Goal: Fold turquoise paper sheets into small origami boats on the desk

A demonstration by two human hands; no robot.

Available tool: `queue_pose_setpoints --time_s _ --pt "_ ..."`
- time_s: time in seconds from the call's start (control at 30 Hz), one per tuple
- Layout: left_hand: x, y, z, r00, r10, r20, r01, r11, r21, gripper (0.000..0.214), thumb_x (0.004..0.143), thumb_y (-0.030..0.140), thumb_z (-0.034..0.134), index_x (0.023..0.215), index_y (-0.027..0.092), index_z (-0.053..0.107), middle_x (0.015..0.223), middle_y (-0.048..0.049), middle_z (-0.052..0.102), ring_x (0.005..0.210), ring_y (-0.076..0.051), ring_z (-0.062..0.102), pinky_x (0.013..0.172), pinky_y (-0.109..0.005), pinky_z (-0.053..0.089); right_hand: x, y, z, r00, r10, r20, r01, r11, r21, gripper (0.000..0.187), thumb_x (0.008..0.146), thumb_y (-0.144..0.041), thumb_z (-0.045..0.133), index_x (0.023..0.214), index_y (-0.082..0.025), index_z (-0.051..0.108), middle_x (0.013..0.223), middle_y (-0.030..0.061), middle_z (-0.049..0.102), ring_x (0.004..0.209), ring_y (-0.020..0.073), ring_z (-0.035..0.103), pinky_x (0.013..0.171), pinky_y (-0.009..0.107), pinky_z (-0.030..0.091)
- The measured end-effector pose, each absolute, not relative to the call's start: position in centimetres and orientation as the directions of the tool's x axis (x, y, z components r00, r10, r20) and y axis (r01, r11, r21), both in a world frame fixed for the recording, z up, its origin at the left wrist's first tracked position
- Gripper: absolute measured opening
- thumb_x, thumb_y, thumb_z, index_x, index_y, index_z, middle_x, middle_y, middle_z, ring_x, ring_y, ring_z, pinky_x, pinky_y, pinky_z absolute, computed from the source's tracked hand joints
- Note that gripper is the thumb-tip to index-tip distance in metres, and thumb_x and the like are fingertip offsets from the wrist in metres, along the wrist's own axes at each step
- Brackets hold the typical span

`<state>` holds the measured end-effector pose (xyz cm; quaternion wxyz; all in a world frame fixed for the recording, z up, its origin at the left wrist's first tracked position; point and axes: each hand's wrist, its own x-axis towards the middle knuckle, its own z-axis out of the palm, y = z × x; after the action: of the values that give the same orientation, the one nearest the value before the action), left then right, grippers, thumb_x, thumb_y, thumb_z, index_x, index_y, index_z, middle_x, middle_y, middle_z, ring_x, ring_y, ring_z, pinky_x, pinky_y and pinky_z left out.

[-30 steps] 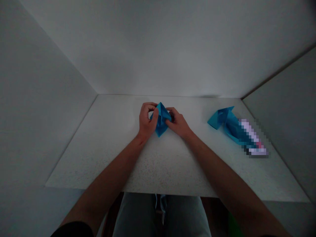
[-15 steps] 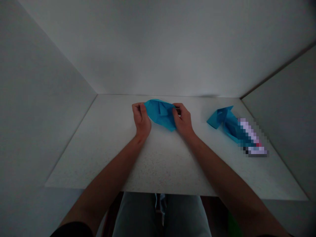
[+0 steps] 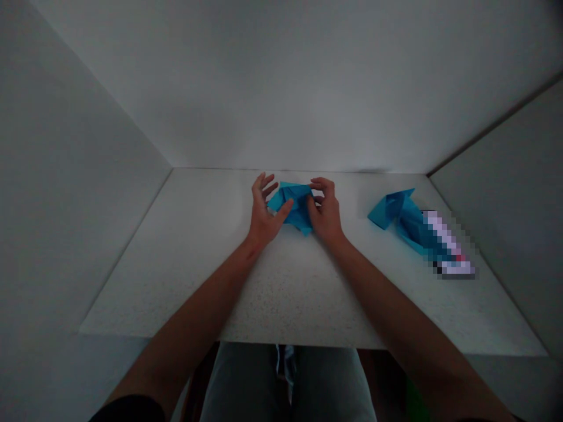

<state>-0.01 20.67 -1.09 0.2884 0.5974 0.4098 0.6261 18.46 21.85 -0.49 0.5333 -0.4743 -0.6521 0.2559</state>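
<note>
A partly folded sheet of blue paper (image 3: 299,208) is between my hands, above the back middle of the white table. My right hand (image 3: 325,208) pinches its right side, thumb in front and fingers behind. My left hand (image 3: 264,210) is at the left side with its fingers spread and its thumb lying against the front of the paper. Creases and overlapping flaps show on the sheet; its rear face is hidden from me.
A second folded blue paper piece (image 3: 402,220) lies at the right of the table (image 3: 185,264). A blurred-out, pale object (image 3: 446,234) adjoins it. Pale walls (image 3: 281,88) rise behind the table and on both sides.
My left hand has let go of the paper's left edge, opened, and moved right, its thumb now on the front. The paper looks narrower and more bunched. My right hand keeps its place.
</note>
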Motion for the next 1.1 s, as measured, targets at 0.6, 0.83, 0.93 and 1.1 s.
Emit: queue_pose_setpoints --time_s 0.6,0.83,0.93,1.1 --pt "0.2 21.0 -2.3 0.216 0.838 0.502 0.007 -0.515 0.857 0.071 0.106 0.071 0.051 0.165 0.031 0.048 0.172 -0.0114 0.049 0.163 -0.035 0.040 0.137 -0.057 0.027 18.0 19.5 1.9 -0.184 0.783 0.595 0.785 0.481 -0.390 0.043 0.090 -0.052 0.079 0.122 -0.024 0.071 0.140 0.0165 0.055 0.114 0.0334 0.056 0.102 0.059 0.050" --pt "0.5 20.0 -1.5 0.347 0.737 0.579 0.085 -0.640 0.764 0.076 0.107 0.059 0.061 0.174 0.033 0.035 0.175 -0.0142 0.041 0.164 -0.035 0.037 0.137 -0.060 0.028 18.3 19.3 2.2 -0.156 0.718 0.678 0.746 0.535 -0.395 0.015 0.101 -0.038 0.067 0.109 -0.026 0.069 0.137 0.0134 0.061 0.116 0.0324 0.057 0.103 0.058 0.047" --pt "0.7 19.9 -1.6 0.355 0.735 0.577 0.102 -0.645 0.758 0.081 0.105 0.057 0.065 0.174 0.032 0.032 0.176 -0.0166 0.039 0.163 -0.037 0.040 0.133 -0.060 0.037 18.6 19.6 2.5 -0.130 0.708 0.694 0.651 0.589 -0.479 0.007 0.104 -0.031 0.062 0.103 -0.026 0.067 0.128 0.0116 0.065 0.114 0.0303 0.060 0.102 0.054 0.049" --pt "0.9 19.6 -1.3 0.262 0.788 0.557 0.133 -0.601 0.788 0.065 0.109 0.056 0.057 0.166 0.030 0.043 0.170 -0.0167 0.047 0.155 -0.034 0.049 0.127 -0.058 0.045 19.2 20.2 2.9 -0.091 0.741 0.666 0.428 0.632 -0.646 0.018 0.107 -0.038 0.058 0.093 -0.027 0.062 0.117 0.0085 0.068 0.115 0.0269 0.064 0.104 0.049 0.053"
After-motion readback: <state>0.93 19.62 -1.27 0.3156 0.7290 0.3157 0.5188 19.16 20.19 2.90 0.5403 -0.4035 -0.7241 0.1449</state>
